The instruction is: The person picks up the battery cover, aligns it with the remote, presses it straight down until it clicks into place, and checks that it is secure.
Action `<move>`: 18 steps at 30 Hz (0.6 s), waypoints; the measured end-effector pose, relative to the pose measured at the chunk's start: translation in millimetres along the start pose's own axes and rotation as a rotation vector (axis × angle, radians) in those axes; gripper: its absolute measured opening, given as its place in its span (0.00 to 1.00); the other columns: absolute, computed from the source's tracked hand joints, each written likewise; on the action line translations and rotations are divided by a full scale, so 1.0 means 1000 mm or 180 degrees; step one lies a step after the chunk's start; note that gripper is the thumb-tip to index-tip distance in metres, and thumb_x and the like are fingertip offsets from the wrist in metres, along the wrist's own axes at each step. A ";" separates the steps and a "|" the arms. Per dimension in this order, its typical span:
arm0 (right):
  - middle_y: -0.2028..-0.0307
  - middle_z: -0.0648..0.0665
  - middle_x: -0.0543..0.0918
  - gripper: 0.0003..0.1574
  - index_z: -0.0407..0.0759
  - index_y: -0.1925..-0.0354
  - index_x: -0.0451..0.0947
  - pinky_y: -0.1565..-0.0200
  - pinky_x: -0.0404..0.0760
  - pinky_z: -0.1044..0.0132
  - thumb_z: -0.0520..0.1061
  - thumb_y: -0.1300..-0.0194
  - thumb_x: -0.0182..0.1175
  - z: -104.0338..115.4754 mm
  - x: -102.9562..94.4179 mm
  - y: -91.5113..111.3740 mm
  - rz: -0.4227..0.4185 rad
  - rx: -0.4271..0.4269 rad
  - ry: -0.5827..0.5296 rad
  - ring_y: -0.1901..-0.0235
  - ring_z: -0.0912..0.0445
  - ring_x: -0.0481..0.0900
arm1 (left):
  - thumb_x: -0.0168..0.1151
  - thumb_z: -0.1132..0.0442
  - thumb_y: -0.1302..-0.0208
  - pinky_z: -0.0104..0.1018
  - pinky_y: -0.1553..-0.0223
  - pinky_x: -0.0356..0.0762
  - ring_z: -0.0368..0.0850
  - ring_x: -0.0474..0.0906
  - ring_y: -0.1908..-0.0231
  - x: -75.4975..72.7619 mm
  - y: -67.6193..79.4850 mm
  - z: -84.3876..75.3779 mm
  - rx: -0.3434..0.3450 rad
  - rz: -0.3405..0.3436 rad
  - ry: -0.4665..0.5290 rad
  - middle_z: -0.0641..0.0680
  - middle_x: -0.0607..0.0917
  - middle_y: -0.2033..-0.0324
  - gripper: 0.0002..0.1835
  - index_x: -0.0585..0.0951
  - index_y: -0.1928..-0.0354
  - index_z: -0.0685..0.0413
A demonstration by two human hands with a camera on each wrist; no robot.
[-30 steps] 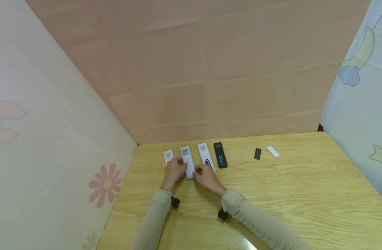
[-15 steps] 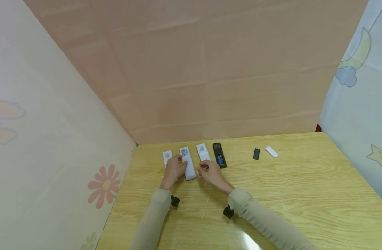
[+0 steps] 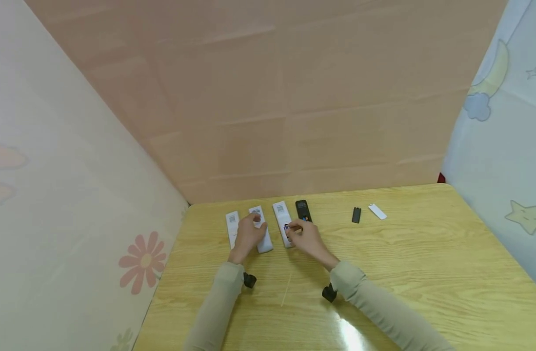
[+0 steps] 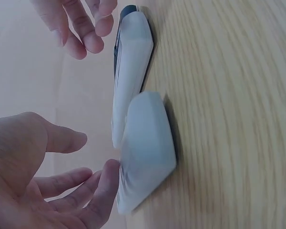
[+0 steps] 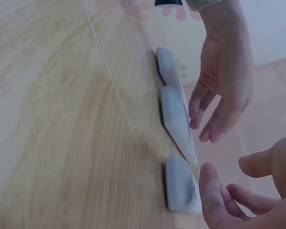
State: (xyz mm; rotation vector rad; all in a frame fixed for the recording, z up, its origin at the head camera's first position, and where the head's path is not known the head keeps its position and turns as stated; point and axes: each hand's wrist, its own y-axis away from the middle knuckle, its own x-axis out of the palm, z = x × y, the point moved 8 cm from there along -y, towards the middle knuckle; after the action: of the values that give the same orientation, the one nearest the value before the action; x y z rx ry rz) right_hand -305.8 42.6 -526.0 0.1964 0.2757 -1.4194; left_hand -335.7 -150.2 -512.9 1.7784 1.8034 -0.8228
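Four remote controls lie back-up in a row. My left hand [image 3: 248, 234] is over the second white remote [image 3: 265, 244]; in the left wrist view its fingers are loosely bent, the thumb apart, a fingertip at that remote's edge [image 4: 148, 148]. The first white remote [image 3: 231, 219] lies left of it, partly hidden. My right hand [image 3: 309, 239] hovers by the third white remote [image 3: 282, 213], whose battery compartment is uncovered. Its fingers are loosely bent with nothing seen between them in the right wrist view. Behind that hand, the black remote [image 3: 302, 208] shows part of a blue battery.
Further right on the wooden table [image 3: 404, 263] lie a black battery cover [image 3: 357, 215] and a white battery cover [image 3: 377, 211]. A thin pale strip [image 3: 286, 290] lies in front of the hands. Fabric walls enclose the table's back and sides.
My right hand has left the second white remote and moved right, past the third remote towards the black one. My left hand stays at the second remote, its fingers lifted slightly.
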 end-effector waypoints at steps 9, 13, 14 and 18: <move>0.60 0.40 0.84 0.19 0.33 0.44 0.79 0.72 0.84 0.62 0.42 0.30 0.61 0.001 -0.023 0.000 -0.0104 -0.0032 0.0199 0.67 0.48 0.86 | 0.65 0.59 0.31 0.45 0.57 0.84 0.53 0.84 0.54 0.011 -0.002 -0.006 -0.0006 0.0033 0.0135 0.60 0.83 0.47 0.23 0.77 0.39 0.63; 0.58 0.39 0.84 0.18 0.33 0.45 0.79 0.71 0.85 0.61 0.41 0.30 0.61 0.003 -0.029 -0.001 -0.0131 -0.0071 0.0270 0.66 0.47 0.86 | 0.65 0.60 0.32 0.47 0.57 0.84 0.55 0.84 0.55 0.013 -0.003 -0.007 -0.0023 0.0023 0.0174 0.62 0.83 0.47 0.23 0.76 0.40 0.65; 0.58 0.38 0.83 0.18 0.33 0.45 0.79 0.71 0.85 0.60 0.40 0.30 0.61 0.003 -0.030 -0.001 -0.0143 -0.0074 0.0287 0.66 0.46 0.86 | 0.65 0.60 0.32 0.46 0.58 0.84 0.55 0.84 0.57 0.013 -0.003 -0.008 -0.0017 0.0010 0.0187 0.62 0.83 0.48 0.23 0.77 0.40 0.65; 0.57 0.37 0.82 0.20 0.30 0.44 0.78 0.69 0.86 0.59 0.40 0.30 0.61 -0.001 -0.038 -0.001 -0.0166 -0.0056 0.0240 0.64 0.42 0.87 | 0.66 0.60 0.33 0.46 0.55 0.83 0.54 0.83 0.56 0.020 -0.007 -0.008 -0.0041 -0.0040 0.0156 0.61 0.84 0.50 0.22 0.78 0.42 0.65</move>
State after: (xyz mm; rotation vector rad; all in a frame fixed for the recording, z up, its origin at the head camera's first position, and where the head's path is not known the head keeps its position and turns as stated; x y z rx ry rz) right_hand -311.3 78.5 -515.1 0.2299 0.3575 -1.4625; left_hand -342.6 -129.7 -520.5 1.7955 1.8484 -0.7772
